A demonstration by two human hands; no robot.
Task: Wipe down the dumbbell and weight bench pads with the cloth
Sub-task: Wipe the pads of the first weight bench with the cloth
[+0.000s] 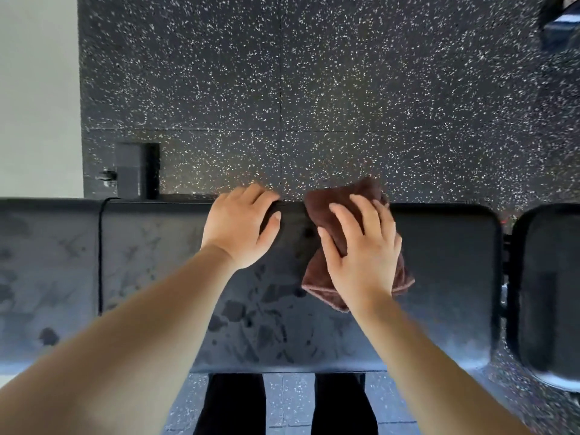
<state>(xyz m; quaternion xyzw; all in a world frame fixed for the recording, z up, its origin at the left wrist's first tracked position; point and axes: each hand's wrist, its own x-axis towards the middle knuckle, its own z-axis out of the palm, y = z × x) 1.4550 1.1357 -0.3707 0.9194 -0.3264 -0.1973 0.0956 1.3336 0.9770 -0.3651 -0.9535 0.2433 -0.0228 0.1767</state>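
Note:
A black weight bench pad [445, 277] runs across the view below me, its surface marked with damp streaks and smudges. A folded brown cloth [326, 211] lies on the pad near its far edge, hanging slightly over it. My right hand [364, 249] presses flat on the cloth with fingers spread. My left hand [241, 224] rests on the pad just left of the cloth, fingers curled over the far edge. A second, smaller pad [546, 296] sits to the right across a narrow gap. No dumbbell is in view.
Black speckled rubber flooring [314, 89] stretches beyond the bench. A dark bench frame part [136, 169] stands behind the pad at left, next to a white wall [37, 89]. A dark object [561, 23] sits at the top right corner. My legs show below the pad.

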